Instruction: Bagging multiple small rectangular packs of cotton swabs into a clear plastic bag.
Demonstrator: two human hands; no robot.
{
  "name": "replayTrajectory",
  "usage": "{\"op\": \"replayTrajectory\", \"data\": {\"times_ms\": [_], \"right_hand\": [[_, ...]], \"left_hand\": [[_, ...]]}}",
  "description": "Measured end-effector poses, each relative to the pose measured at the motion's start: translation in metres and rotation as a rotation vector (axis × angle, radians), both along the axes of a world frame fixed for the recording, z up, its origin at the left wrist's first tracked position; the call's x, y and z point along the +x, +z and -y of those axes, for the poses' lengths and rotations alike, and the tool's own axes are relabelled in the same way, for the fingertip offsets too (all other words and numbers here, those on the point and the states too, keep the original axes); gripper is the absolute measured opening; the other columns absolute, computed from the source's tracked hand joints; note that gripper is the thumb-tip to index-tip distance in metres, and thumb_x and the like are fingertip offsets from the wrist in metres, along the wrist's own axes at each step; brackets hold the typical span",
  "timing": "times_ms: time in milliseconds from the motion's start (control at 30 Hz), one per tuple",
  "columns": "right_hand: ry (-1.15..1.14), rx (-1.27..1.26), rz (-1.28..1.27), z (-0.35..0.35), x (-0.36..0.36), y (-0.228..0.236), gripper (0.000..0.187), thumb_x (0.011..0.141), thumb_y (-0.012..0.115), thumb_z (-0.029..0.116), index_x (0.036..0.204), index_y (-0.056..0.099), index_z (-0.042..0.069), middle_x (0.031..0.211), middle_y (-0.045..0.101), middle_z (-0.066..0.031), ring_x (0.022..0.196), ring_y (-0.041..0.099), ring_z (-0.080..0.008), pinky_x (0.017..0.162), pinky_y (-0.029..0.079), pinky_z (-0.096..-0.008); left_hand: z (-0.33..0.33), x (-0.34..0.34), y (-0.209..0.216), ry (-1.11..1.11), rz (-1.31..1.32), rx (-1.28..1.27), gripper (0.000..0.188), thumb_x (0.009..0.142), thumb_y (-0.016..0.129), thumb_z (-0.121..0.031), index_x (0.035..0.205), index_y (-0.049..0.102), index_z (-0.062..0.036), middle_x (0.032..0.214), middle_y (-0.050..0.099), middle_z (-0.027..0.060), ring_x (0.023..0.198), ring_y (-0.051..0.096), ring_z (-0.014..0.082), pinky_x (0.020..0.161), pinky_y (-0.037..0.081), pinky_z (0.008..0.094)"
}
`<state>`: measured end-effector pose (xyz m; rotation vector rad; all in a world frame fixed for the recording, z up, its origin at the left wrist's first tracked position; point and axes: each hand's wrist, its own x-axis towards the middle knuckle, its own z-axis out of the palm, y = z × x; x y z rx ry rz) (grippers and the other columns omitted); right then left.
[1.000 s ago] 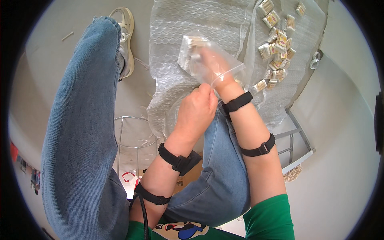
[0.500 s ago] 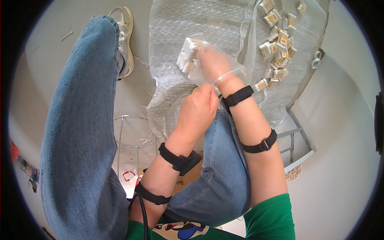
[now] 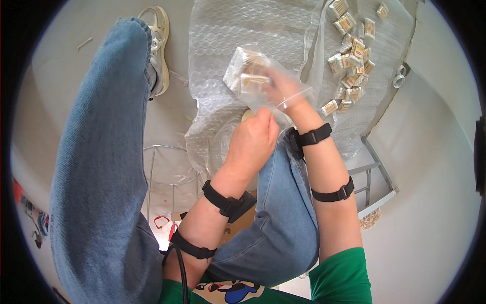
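My left hand [image 3: 251, 139] is closed in a pinch on the rim of a clear plastic bag [image 3: 281, 104]. Bundles of cotton swabs [image 3: 248, 61] with white tips lie inside the bag's far end. My right hand [image 3: 284, 90] is within the bag's mouth, seen through the film and slightly blurred. Its fingers look apart, just right of a small pack of cotton swabs [image 3: 255, 80], and I see nothing held in them.
Bubble wrap [image 3: 217, 30] spreads beneath the bag. Several small swab packs [image 3: 354, 58] lie piled on it at the right. A clear ring-shaped roll [image 3: 400, 76] lies beyond. Grey metal legs [image 3: 374, 172] stand beside my right arm, a wire stand [image 3: 173, 185] by my left leg.
My right hand has drawn back a little to the right, toward the bag's mouth, and its fingers have loosened. A swab pack now shows beside the fingertips. My left hand keeps its grip.
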<state>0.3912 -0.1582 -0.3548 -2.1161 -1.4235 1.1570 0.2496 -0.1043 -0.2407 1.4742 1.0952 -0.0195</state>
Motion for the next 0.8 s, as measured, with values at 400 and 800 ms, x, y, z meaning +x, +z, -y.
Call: {"op": "replayTrajectory", "data": {"times_ms": [400,800], "right_hand": [[-0.041,-0.275,0.035,-0.022,-0.032,-0.005,0.025,0.082,0.063,0.024,0.099,0.061,0.006,0.094,0.063,-0.0166,0.087,0.061,-0.036,0.072,0.049,-0.0414],[0.07,-0.475,0.003,-0.055,-0.04,-0.011,0.019,0.085,0.05,0.016,0.094,0.067,0.013,0.1,0.062,-0.0114,0.095,0.061,-0.0314,0.074,0.05,-0.0425]], "left_hand": [[-0.002,-0.003,-0.001,-0.053,-0.013,0.003,0.016,0.089,0.054,-0.011,0.078,0.047,-0.0002,0.065,0.054,0.0229,0.064,0.055,0.0428,0.056,0.042,0.0479],[0.003,-0.006,-0.009,-0.049,0.016,0.051,0.019,0.093,0.051,-0.012,0.078,0.051,-0.0001,0.061,0.059,0.0162,0.054,0.063,0.0271,0.05,0.047,0.0373]]}}
